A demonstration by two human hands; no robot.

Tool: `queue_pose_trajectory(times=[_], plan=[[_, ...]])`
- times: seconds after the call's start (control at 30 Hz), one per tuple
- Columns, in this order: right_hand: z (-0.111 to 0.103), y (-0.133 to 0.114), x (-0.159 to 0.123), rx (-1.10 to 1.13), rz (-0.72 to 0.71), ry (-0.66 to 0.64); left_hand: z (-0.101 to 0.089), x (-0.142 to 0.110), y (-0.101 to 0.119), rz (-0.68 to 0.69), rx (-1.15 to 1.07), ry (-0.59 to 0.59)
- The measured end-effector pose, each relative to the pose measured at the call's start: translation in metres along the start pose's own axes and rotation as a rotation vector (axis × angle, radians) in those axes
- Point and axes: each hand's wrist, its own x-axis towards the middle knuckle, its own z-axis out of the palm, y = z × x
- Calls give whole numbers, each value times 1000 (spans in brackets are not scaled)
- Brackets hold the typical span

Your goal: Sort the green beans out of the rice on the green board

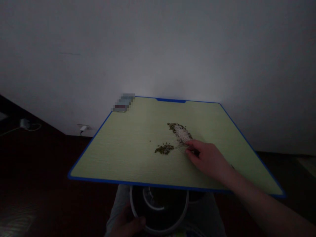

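Note:
My right hand (204,157) rests low over the table, its thumb and fingers drawn together. Near its fingertips is a faint, clear-looking edge; I cannot make out what it is. Just beyond the fingers lies a heap of white grains (182,133), probably rice, with small greenish beans mixed in along its edges. To the left of the hand is a separate small pile of greenish beans (164,149). Below the table edge, my left hand (129,223) grips the near-left rim of a round bowl (187,207) on my lap. Its inside is dark, with a pale curved edge showing.
The pale green folding table (118,151) has a blue border and stands against a grey wall (158,49). A blurred-out flat object (123,103) lies at its back-left corner. One stray bean sits left of the piles. A plug (84,128) is in a wall socket.

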Motion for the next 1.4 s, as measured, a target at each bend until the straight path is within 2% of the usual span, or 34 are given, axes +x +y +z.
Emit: queue_pose_trajectory(times=[0.37,0.53,0.67,0.87,1.4], plan=[[0,-3,-5,55,-53,-71,1,0,0,25,62,11],[0,-4,0,56,-50,-42,-11,6,-3,73,121,11],[-1,1,2,60,-51,-19,-10,6,-2,102,119,-7],[1,0,6,42,-49,-43,1,1,1,58,66,-34],[2,-4,1,33,-82,-75,0,2,0,31,29,-81]])
